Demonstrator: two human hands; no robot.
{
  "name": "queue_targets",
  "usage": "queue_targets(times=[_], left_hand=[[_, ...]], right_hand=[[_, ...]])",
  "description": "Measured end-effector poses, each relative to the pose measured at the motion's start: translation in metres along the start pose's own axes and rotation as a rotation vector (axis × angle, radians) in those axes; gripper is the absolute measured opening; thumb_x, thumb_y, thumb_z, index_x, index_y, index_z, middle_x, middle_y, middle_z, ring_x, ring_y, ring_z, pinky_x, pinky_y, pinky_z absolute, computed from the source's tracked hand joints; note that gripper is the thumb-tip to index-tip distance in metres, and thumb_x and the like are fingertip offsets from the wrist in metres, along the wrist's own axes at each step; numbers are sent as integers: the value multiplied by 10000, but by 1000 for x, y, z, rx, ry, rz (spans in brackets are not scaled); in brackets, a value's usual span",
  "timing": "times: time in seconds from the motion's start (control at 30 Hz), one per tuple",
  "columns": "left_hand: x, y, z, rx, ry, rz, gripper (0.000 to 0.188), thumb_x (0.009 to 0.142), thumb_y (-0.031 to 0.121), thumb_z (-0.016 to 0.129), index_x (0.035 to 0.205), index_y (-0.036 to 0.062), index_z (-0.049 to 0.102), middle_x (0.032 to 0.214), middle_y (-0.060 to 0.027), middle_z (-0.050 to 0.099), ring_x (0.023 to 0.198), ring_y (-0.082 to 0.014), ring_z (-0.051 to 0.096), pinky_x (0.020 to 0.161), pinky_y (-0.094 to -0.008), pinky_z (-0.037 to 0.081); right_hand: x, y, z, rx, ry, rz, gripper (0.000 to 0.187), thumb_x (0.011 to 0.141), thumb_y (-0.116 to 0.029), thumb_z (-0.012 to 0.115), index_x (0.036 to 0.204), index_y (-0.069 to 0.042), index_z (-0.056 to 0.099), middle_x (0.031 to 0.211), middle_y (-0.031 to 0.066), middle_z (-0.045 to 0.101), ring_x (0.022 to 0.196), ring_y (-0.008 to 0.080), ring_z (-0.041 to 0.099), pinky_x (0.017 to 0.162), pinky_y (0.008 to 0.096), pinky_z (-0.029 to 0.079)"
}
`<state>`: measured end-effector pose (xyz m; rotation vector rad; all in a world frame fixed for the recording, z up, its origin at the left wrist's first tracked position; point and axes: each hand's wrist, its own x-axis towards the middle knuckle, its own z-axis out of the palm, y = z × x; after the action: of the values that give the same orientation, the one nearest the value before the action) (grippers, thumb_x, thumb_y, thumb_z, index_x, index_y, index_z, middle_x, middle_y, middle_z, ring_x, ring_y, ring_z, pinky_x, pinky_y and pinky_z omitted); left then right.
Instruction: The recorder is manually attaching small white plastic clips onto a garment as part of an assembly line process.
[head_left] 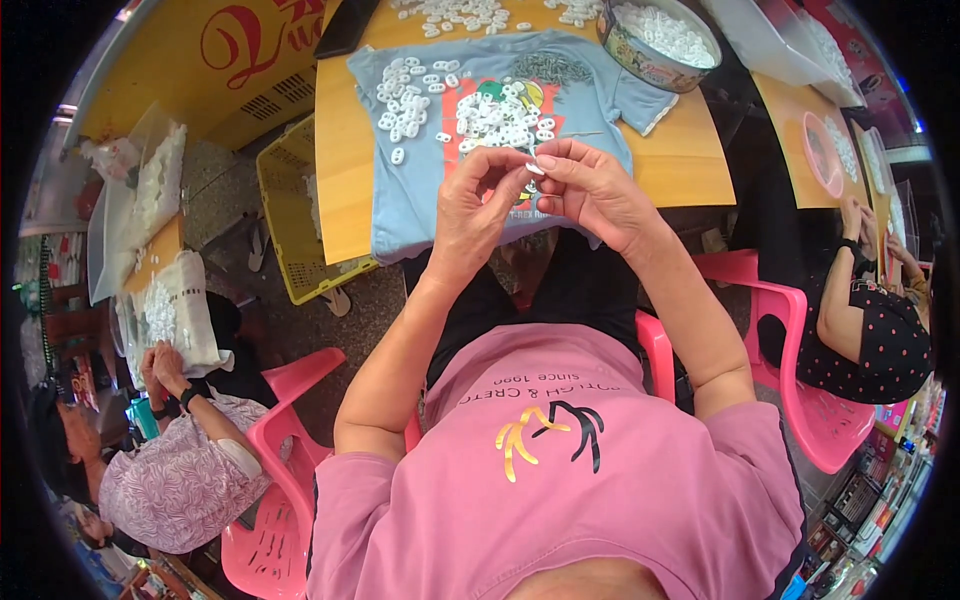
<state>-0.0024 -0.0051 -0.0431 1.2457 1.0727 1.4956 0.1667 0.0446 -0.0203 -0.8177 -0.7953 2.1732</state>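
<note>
Just above the near part of a blue T-shirt [410, 215] spread on the wooden table, my two hands meet fingertip to fingertip. My left hand [478, 195] and my right hand [592, 192] both pinch a small white plastic piece [535, 169], partly hidden by the fingers. Right beyond them lies a heap of white oval two-holed plastic pieces [500, 118]. More of these pieces [404, 110] are scattered to its left. Farther back on the shirt is a pile of small grey metal parts [552, 68]. A thin metal rod [582, 134] lies beside the heap, right of it.
A round tin [660, 78] full of white pieces stands at the table's far right. Loose white pieces [455, 14] cover the far edge. On the floor at left is a yellow crate [300, 215]. Co-workers sit on both sides, near pink chairs [790, 310].
</note>
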Motion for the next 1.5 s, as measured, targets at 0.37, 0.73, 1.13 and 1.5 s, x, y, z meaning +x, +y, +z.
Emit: queue_targets(times=[0.37,0.73,1.13,1.5], left_hand=[[0,-3,7,504,109,427,248,797,-55,691,1020,12,607,895,-93,596,728,-192,620,639,-287,508],[-4,-12,9,32,110,49,130,870,-12,663,999,-18,643,880,-53,655,774,-120,644,670,-244,522],[-2,-9,0,-144,-56,-149,144,922,82,649,1020,-23,641,910,-45,664,835,-100,653,713,-230,531],[-1,-21,8,-162,74,-278,143,951,115,612,1029,-3,629,873,-46,667,787,-92,632,713,-232,519]], right_hand=[[-2,11,13,-744,235,-537,156,914,-92,653,1027,8,618,876,29,650,776,69,606,672,227,528],[-3,16,10,-677,127,-510,161,912,-81,655,1037,20,635,918,41,665,831,73,614,707,217,508],[-2,0,-3,-572,55,-245,209,921,-147,664,1055,10,632,910,39,659,780,73,591,675,216,489],[12,-12,-9,-1200,56,-554,166,895,-107,666,992,27,653,866,69,655,743,122,613,664,252,493]])
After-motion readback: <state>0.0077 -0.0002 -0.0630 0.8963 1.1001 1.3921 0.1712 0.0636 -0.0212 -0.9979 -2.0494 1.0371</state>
